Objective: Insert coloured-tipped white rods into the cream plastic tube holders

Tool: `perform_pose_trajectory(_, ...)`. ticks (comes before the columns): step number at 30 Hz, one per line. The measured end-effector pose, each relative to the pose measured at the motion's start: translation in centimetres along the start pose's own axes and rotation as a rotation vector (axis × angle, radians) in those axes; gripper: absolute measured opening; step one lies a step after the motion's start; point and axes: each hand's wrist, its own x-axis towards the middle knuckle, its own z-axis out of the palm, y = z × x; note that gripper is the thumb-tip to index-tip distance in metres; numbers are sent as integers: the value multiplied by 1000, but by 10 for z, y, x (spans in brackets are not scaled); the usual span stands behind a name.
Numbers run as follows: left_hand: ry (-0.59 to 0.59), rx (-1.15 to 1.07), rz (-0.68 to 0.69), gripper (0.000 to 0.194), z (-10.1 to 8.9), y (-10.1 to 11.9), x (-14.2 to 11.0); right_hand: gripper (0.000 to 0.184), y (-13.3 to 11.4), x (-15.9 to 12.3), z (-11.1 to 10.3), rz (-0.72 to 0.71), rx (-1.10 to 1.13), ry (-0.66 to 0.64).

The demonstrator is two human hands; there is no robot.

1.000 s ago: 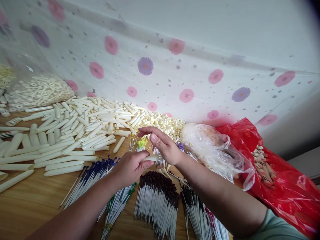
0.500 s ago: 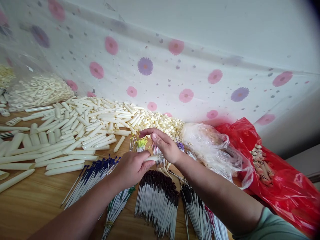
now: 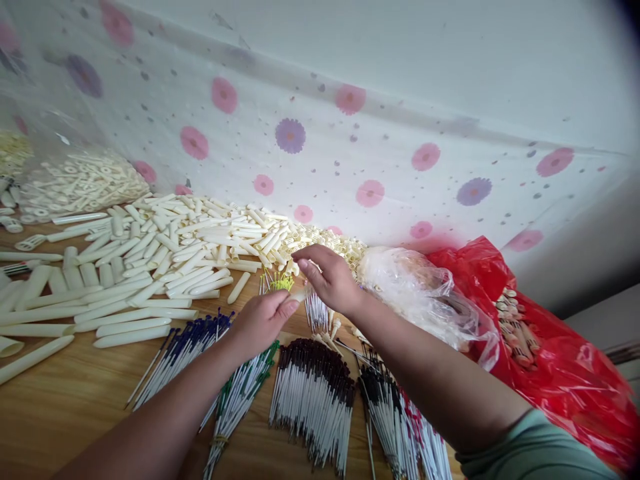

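My left hand (image 3: 263, 323) is closed around a cream plastic tube (image 3: 299, 295), of which only the end shows past the thumb. Just beyond that end, my right hand (image 3: 330, 280) is raised with its fingers stretched and slightly bent, holding nothing that I can see. Thin white rods with dark brown ends (image 3: 314, 393) lie below the hands. Green-ended rods (image 3: 243, 387) and blue-ended rods (image 3: 193, 347) lie around my left forearm. Yellow-ended rods (image 3: 277, 281) are behind the left hand, and another small bunch of rods (image 3: 316, 312) is under the right.
Loose cream tubes (image 3: 185, 240) are heaped across the left and back of the wooden table (image 3: 65, 413). A clear bag of small cream parts (image 3: 90, 177) stands far left. Crumpled clear plastic (image 3: 415, 287) and a red bag (image 3: 570, 360) lie right. Black-ended rods (image 3: 383, 393) lie beside my right forearm.
My left hand has shifted slightly, and the tube in it now shows only its end. My right hand has moved a little up, its fingers still extended. The view has shifted slightly.
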Motion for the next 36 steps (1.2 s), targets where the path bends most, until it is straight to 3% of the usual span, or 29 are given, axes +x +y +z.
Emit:
perform_pose_trajectory(2,19,-183,-141,40,-1,-1,1,27,0,-6,-7,-226,-260,-138)
perform_pose_trajectory(4,-41,-384,-244,40,1,0,1,30,0,-12,-8,-363,-496,-305)
perform_pose_trajectory(7,-178,-482,-273,38,5,5,-2,31,2,-17,1,-287,-732,-491)
perform_pose_trajectory(11,-100,-4,-131,32,9,8,-3,21,8,-13,19,-105,-778,-651)
perform_pose_trajectory(13,-57,272,-91,29,9,8,-4,11,9,-9,23,-71,-764,-694)
perform_pose_trajectory(15,-43,405,-80,26,9,9,-4,8,7,-5,22,-44,-749,-739)
perform_pose_trajectory(17,-38,363,-93,25,8,9,-3,5,4,-4,17,-34,-754,-725)
perform_pose_trajectory(22,-185,-159,-201,35,6,6,0,26,0,-4,11,-82,-817,-588)
perform_pose_trajectory(24,-174,-60,-179,35,6,5,1,23,4,-1,15,-58,-820,-632)
perform_pose_trajectory(29,-71,451,-124,29,10,9,0,19,11,6,20,-1,-778,-778)
perform_pose_trajectory(31,-70,447,-124,29,10,9,0,20,11,4,17,-7,-783,-746)
perform_pose_trajectory(36,-136,175,-131,37,10,5,3,33,12,-5,7,-128,-816,-617)
